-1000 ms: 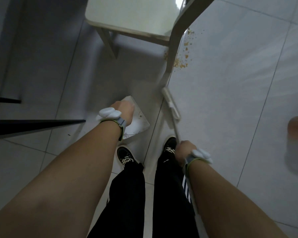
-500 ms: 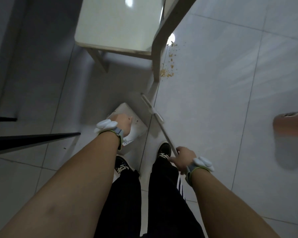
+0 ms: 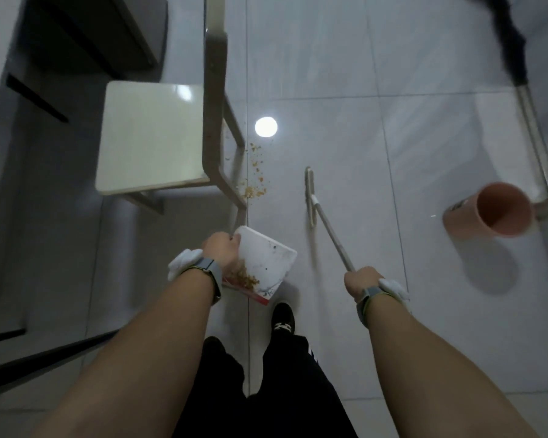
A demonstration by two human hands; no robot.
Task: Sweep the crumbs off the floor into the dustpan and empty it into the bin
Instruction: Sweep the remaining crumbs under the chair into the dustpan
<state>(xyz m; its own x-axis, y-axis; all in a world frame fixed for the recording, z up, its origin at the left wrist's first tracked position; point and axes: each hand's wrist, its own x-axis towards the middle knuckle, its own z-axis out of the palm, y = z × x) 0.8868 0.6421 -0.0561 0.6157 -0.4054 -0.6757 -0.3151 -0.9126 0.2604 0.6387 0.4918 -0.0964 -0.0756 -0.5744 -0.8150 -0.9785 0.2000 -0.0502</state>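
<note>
Some crumbs in dustpan, beside left grip.

Crumbs lie on the floor beside a chair leg, with the broom head to their right. The dustpan, nearer the person, holds more crumbs. A bin stands far right.

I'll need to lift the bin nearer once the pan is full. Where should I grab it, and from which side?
Take the bin by its round rim, coming from above: it looks to stand open-mouthed and empty. Hooking fingers over the rim edge nearest you is probably easiest. Both hands are busy, so first set down the brush held in your right hand.
</note>
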